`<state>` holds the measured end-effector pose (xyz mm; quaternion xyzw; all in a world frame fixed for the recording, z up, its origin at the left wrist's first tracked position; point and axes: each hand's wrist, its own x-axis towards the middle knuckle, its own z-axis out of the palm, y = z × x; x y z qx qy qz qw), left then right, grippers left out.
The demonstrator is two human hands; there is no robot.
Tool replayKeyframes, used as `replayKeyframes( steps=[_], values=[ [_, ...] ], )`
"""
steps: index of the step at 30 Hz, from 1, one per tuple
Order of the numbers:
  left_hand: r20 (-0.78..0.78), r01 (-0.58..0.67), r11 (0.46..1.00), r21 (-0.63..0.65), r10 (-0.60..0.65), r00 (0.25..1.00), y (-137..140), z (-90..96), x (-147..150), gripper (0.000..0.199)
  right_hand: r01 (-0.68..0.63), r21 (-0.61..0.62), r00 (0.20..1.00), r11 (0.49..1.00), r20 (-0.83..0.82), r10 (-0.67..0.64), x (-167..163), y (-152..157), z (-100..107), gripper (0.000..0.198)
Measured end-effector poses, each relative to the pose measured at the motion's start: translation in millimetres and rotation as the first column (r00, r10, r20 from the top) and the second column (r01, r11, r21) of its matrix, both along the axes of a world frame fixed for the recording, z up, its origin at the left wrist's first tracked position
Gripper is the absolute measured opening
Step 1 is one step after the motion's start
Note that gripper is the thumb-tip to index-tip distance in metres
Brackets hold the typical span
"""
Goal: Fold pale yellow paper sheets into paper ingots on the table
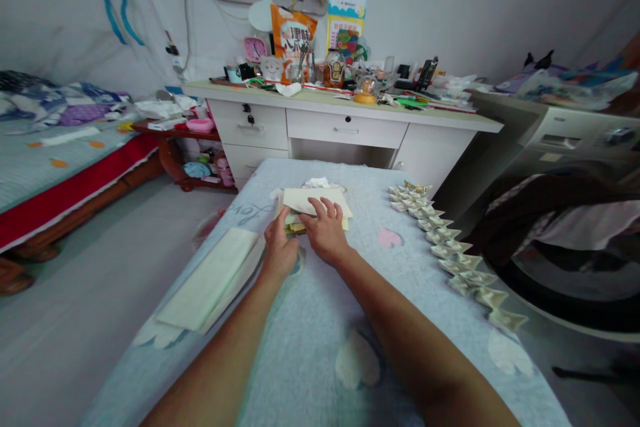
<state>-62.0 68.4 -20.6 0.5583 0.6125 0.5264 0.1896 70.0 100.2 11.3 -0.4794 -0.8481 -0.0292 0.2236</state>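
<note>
A small stack of pale cream paper [311,199] lies near the far end of the cloth-covered table, with yellowish edges showing at its near side. My left hand [281,243] rests at the stack's left edge, forefinger stretched along it and thumb apart. Over the near right part of the top sheet lies my right hand [327,230], fingers spread and touching the paper. Larger folded pale sheets [215,278] lie to the left of my left forearm. Along the table's right side runs a row of folded paper pieces [453,250] with pointed corners.
Crumpled white paper [317,182] sits just behind the stack. The blue patterned tablecloth [310,353] covers the table. Beyond it stands a white desk [345,125] crowded with small items. A front-loading washing machine [565,147] is at right, a bed [65,147] at left.
</note>
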Motion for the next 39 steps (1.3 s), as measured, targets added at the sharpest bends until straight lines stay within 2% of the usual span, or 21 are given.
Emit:
replayKeyframes(
  steps=[7, 13, 20, 29, 39],
  values=[
    [0.066, 0.029, 0.999, 0.030, -0.031, 0.997, 1.2, -1.7, 0.8, 0.088, -0.045, 0.032, 0.998, 0.998, 0.046, 0.044, -13.0, 5.6, -3.3, 0.032],
    [0.142, -0.039, 0.999, -0.034, 0.044, 0.989, 1.4, -5.5, 0.1, 0.087, -0.048, 0.039, 0.998, 0.998, 0.042, 0.046, -19.5, 12.6, -7.4, 0.028],
    [0.155, -0.014, 0.997, -0.073, 0.025, 0.988, 4.6, -14.4, -1.6, 0.087, -0.030, 0.076, 0.998, 0.997, 0.052, 0.026, -18.9, 14.3, -15.0, 0.025],
    [0.166, -0.005, 0.999, -0.042, 0.012, 0.986, 5.7, -20.6, -3.0, 0.086, 0.008, 0.062, 0.999, 0.998, 0.032, -0.010, -15.6, 6.6, -2.2, 0.024],
    [0.177, 0.025, 0.998, -0.052, -0.016, 0.984, 7.2, -22.5, -4.0, 0.088, -0.045, 0.046, 0.992, 0.998, 0.116, 0.040, -12.5, 6.8, -0.1, 0.024]
  ],
)
